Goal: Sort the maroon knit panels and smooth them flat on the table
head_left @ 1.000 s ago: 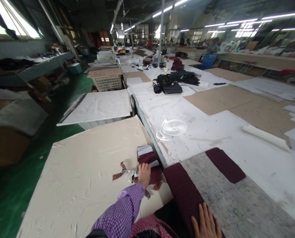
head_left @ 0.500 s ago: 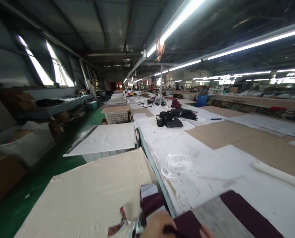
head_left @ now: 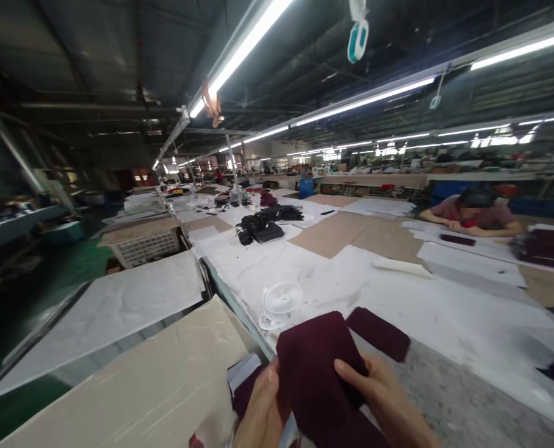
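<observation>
Low in the view, a dark maroon fabric piece (head_left: 316, 367) is held up between both hands. My left hand (head_left: 260, 404) grips its left edge, with the fingers partly hidden behind it. My right hand (head_left: 382, 389) is closed on its right side, the thumb lying on top. Just beyond, another maroon fabric piece (head_left: 380, 333) lies flat on the white table. Beside my left hand, maroon fabric with a pale strip (head_left: 245, 371) sits at the edge of the cream-covered surface.
A white fan (head_left: 282, 298) stands on the white-covered table (head_left: 332, 280). Black garments (head_left: 262, 225) lie farther back. Across the table at right, a person (head_left: 472, 214) leans over papers and maroon pieces. A cream-covered surface (head_left: 165, 379) and a crate (head_left: 146, 249) are at left.
My view has swung right, bringing the person across the table into sight. Both hands now hold the maroon piece higher and more in view; earlier they were low and blurred.
</observation>
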Demonstrator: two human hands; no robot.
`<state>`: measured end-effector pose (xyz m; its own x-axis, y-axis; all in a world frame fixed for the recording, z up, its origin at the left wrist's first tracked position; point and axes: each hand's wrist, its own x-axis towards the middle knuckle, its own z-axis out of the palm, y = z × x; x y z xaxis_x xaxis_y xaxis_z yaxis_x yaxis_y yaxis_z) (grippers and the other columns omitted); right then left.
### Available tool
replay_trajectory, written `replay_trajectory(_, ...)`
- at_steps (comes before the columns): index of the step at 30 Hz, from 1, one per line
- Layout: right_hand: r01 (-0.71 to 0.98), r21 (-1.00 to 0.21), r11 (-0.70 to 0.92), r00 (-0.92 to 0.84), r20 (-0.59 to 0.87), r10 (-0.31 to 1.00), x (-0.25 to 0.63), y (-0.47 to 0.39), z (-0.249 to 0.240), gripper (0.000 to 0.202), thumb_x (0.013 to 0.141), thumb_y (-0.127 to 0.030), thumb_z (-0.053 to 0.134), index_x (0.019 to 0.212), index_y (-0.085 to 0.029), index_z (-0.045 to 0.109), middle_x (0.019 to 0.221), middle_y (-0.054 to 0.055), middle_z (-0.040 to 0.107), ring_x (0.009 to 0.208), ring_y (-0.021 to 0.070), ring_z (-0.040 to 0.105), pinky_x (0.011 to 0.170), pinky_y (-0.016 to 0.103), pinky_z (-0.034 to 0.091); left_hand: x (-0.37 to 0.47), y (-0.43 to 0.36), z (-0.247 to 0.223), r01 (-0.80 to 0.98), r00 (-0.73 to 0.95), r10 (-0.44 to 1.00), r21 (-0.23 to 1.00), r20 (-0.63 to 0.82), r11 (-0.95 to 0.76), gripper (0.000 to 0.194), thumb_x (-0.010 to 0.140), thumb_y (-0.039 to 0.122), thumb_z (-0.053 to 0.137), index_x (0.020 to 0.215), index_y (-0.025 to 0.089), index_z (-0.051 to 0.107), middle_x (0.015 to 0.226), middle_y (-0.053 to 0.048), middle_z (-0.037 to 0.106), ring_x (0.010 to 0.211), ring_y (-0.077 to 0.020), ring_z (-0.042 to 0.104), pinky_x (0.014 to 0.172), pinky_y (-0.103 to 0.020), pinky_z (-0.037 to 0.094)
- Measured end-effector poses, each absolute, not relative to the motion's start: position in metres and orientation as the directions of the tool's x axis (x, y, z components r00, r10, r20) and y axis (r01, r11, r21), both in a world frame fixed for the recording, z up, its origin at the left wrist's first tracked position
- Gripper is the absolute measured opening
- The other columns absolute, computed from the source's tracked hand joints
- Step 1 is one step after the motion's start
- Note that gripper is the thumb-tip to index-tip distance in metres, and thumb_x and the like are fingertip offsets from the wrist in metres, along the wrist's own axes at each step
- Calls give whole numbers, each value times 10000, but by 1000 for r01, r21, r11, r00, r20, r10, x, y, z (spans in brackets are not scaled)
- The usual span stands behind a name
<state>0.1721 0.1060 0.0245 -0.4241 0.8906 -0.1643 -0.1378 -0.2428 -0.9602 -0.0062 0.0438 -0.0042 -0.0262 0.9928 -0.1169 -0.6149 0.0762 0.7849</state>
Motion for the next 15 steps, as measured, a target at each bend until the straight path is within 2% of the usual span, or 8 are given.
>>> replay_trajectory(2, -114, -965, -235, -403, -171, 899, 170, 104, 26, 390, 694, -510, 690, 826, -143, 701, 749, 59, 717, 673, 210, 651, 618, 310, 509, 3, 43, -3, -601, 26, 981, 781, -190, 167, 657, 715, 652, 581, 1228, 242, 582, 1263, -107, 598, 1204, -305, 521, 1034, -469, 401)
replay_trajectory(4, -2, -992, -126, -312, -119, 943, 168, 101, 19, 384, 710, -517, 663, 844, -158, 694, 759, 56, 710, 681, 218, 644, 626, 323, 514, 13, 46, -3, -610, 19, 976, 771, -217, 183, 591, 723, 574, 628, 1197, 222, 603, 1212, -117, 629, 1152, -306, 563, 997, -468, 434)
replay_trajectory(6, 203, -975, 92, -149, 62, 987, 166, 96, 9, 329, 732, -499, 637, 812, -184, 684, 712, 48, 688, 638, 213, 620, 604, 325, 505, 24, 52, -3, -619, -40, 982, 775, -187, 123, 544, 676, 474, 722, 1132, 189, 641, 1127, -123, 674, 1065, -306, 613, 940, -447, 474)
replay_trajectory(8, 371, -874, 314, -15, 332, 943, 163, 91, -1, 256, 760, -465, 607, 764, -217, 671, 722, 55, 675, 658, 218, 615, 622, 328, 500, 34, 57, -3, -598, -127, 980, 800, -150, 44, 493, 609, 398, 792, 1016, 141, 686, 987, -119, 720, 946, -296, 659, 872, -412, 508)
replay_trajectory(10, 380, -830, 407, 39, 455, 890, 162, 86, -6, 216, 767, -438, 610, 751, -231, 667, 768, 64, 677, 722, 224, 626, 662, 322, 505, 39, 59, -2, -535, -229, 963, 845, -145, -1, 427, 593, 398, 801, 893, 108, 711, 861, -112, 737, 844, -282, 679, 814, -390, 527)
replay_trajectory(12, 200, -935, 292, 12, 301, 954, 163, 82, -2, 224, 751, -427, 645, 834, -222, 681, 792, 62, 687, 759, 223, 644, 684, 314, 521, 39, 56, 2, -474, -291, 946, 880, -141, -15, 401, 599, 420, 789, 832, 99, 723, 818, -117, 740, 816, -282, 682, 797, -387, 533)
replay_trajectory(14, -99, -995, -8, -189, 11, 982, 166, 80, 9, 319, 729, -437, 673, 937, -196, 685, 791, 66, 702, 737, 226, 661, 684, 332, 535, 34, 52, 7, -472, -254, 955, 882, -152, 15, 398, 575, 410, 803, 817, 103, 734, 810, -128, 742, 830, -297, 683, 808, -399, 531)
replay_trajectory(15, -229, -960, -161, -320, -82, 944, 168, 79, 16, 362, 720, -441, 679, 967, -177, 685, 800, 77, 709, 737, 235, 668, 693, 352, 537, 31, 49, 11, -496, -215, 963, 867, -163, 36, 394, 557, 393, 816, 815, 106, 737, 803, -131, 742, 835, -303, 683, 816, -406, 527)
